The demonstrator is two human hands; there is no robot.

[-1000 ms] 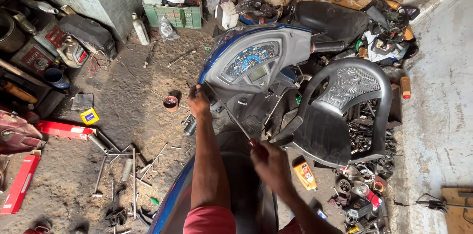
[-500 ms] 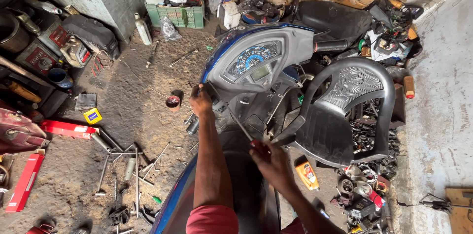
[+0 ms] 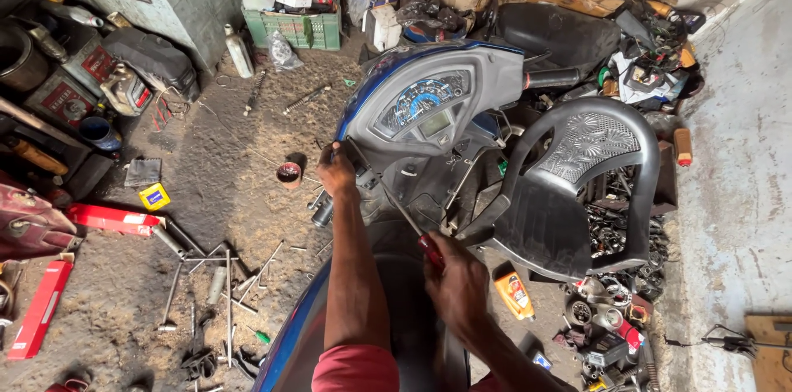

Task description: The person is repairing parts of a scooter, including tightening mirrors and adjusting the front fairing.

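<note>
Red-handled screwdriver is being gripped in the right hand, its shaft angling up under the scooter's instrument panel. Left hand is closing around the left handlebar grip beside it.

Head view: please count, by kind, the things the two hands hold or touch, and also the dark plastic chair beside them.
Screwdriver, in the right hand: 1
Scooter handlebar grip, under the left hand: 1
Dark plastic chair: 1
Total: 3
</note>
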